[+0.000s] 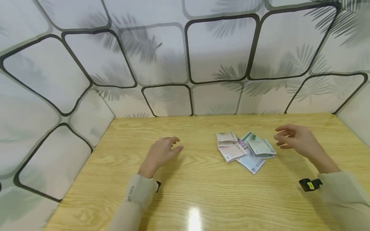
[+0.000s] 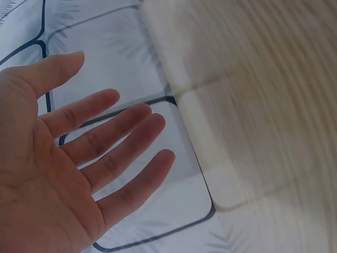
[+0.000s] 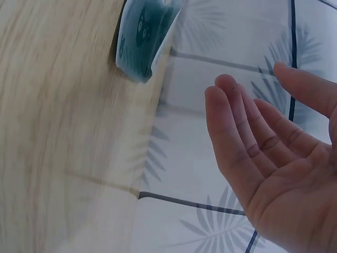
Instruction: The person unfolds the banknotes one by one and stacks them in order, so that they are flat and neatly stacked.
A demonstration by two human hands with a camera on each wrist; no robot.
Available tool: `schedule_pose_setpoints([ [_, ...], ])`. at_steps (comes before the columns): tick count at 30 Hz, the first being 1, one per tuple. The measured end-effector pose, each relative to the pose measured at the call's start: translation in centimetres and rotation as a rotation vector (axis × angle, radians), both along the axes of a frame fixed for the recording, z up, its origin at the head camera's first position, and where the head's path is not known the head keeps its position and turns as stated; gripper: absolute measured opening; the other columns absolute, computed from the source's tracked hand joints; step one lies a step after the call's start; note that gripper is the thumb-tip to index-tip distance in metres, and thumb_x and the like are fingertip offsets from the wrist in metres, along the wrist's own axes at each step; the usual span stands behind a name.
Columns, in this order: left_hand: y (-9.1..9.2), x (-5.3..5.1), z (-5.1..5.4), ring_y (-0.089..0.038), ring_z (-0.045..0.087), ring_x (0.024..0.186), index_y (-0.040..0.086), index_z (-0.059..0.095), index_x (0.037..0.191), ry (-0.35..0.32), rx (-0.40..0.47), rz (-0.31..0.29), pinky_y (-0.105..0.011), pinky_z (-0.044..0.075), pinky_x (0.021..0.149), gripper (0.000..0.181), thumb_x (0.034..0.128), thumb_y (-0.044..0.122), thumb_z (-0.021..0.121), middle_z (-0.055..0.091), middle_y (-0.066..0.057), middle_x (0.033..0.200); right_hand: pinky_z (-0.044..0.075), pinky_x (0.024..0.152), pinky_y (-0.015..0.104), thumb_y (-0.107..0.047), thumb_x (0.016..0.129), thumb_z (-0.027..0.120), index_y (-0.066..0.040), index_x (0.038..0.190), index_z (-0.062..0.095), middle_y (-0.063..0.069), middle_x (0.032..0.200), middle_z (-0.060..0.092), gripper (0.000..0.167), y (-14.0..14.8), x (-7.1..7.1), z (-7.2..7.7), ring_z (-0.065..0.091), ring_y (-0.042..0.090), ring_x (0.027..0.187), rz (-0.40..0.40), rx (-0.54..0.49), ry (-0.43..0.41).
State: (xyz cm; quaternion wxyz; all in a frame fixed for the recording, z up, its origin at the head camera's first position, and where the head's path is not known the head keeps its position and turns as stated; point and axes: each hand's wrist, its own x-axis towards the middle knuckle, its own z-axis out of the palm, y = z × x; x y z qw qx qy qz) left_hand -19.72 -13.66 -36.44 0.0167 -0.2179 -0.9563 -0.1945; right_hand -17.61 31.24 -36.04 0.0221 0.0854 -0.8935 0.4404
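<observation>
A loose pile of folded banknotes lies on the wooden table (image 1: pixel 185 179), right of the middle. A green banknote (image 1: pixel 261 146) is on the pile's right, a pink banknote (image 1: pixel 232 152) on its left and a blue banknote (image 1: pixel 252 162) at the front. Part of a purple banknote (image 1: pixel 242 143) shows between them. My right hand (image 1: pixel 299 141) hovers just right of the green note, holding nothing; in the right wrist view a green folded note (image 3: pixel 145 39) stands apart from its fingers. My left hand (image 1: pixel 162 153) is over the table left of the pile, palm bare, fingers spread in the left wrist view.
A white wall covering (image 1: pixel 164 57) with dark rounded outlines and grey leaves rises behind the table and along its left side. Black straps with small devices sit at both wrists, the right device (image 1: pixel 310 185) showing a yellow patch. Light glares at the table's front.
</observation>
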Motion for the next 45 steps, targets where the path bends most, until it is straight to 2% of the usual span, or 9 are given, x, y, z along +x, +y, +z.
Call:
schedule_pose_setpoints([
  [7, 1.6, -0.1, 0.1, -0.031, 0.068, 0.106, 0.000, 0.067, 0.127, -0.075, 0.110, -0.020, -0.047, 0.057, 0.088, 0.039, 0.1022, 0.030, 0.064, 0.071, -0.016, 0.118, 0.063, 0.066, 0.032, -0.002, 0.100, 0.062, 0.024, 0.127, 0.049, 0.029, 0.103, 0.067, 0.040, -1.1, -0.3, -0.1, 0.071, 0.013, 0.075, 0.039, -0.089, -0.052],
  [14, 3.2, -0.1, 0.0, -0.032, 0.068, 0.105, -0.002, 0.067, 0.126, -0.117, 0.192, -0.072, -0.047, 0.057, 0.089, 0.037, 0.1027, 0.026, 0.063, 0.070, -0.017, 0.118, 0.063, 0.069, 0.034, -0.005, 0.101, 0.061, 0.024, 0.129, 0.047, 0.029, 0.106, 0.068, 0.043, -1.9, -0.4, -0.2, 0.071, 0.014, 0.077, 0.053, -0.119, -0.129],
  [21, 4.9, -0.6, -0.3, -0.030, 0.068, 0.104, -0.003, 0.066, 0.126, -0.156, 0.254, -0.110, -0.045, 0.057, 0.090, 0.035, 0.1033, 0.024, 0.062, 0.071, -0.016, 0.115, 0.063, 0.070, 0.035, -0.004, 0.101, 0.061, 0.023, 0.130, 0.047, 0.028, 0.109, 0.069, 0.042, -2.8, -0.7, -0.3, 0.070, 0.013, 0.077, 0.068, -0.161, -0.166],
  [26, 5.7, -0.6, -0.6, -0.030, 0.067, 0.103, -0.003, 0.065, 0.127, -0.185, 0.265, -0.128, -0.044, 0.057, 0.090, 0.037, 0.1044, 0.025, 0.060, 0.071, -0.017, 0.114, 0.063, 0.070, 0.036, -0.004, 0.100, 0.061, 0.024, 0.129, 0.047, 0.027, 0.107, 0.070, 0.042, -3.5, -0.7, -0.3, 0.070, 0.015, 0.078, 0.094, -0.182, -0.192],
  [34, 6.7, -0.9, -0.8, -0.029, 0.069, 0.102, -0.003, 0.065, 0.126, -0.185, 0.275, -0.160, -0.039, 0.058, 0.087, 0.034, 0.1043, 0.023, 0.060, 0.072, -0.016, 0.112, 0.063, 0.069, 0.037, -0.001, 0.099, 0.061, 0.024, 0.127, 0.048, 0.023, 0.101, 0.071, 0.040, -4.2, -0.9, -0.8, 0.071, 0.018, 0.078, 0.126, -0.187, -0.235],
  [41, 8.2, -1.1, -0.7, -0.028, 0.069, 0.104, -0.005, 0.066, 0.125, -0.219, 0.294, -0.191, -0.034, 0.058, 0.087, 0.027, 0.1018, 0.004, 0.058, 0.071, -0.017, 0.113, 0.063, 0.069, 0.035, -0.003, 0.099, 0.063, 0.023, 0.127, 0.049, 0.018, 0.097, 0.072, 0.040, -4.9, -1.3, -1.2, 0.069, 0.018, 0.078, 0.130, -0.181, -0.294],
  [45, 8.8, -1.1, -0.7, -0.029, 0.068, 0.104, -0.006, 0.066, 0.124, -0.256, 0.307, -0.191, -0.031, 0.058, 0.085, 0.026, 0.1007, 0.002, 0.058, 0.071, -0.017, 0.113, 0.063, 0.068, 0.035, -0.003, 0.099, 0.062, 0.023, 0.127, 0.049, 0.015, 0.095, 0.072, 0.040, -5.3, -1.3, -1.5, 0.069, 0.018, 0.077, 0.132, -0.197, -0.338],
])
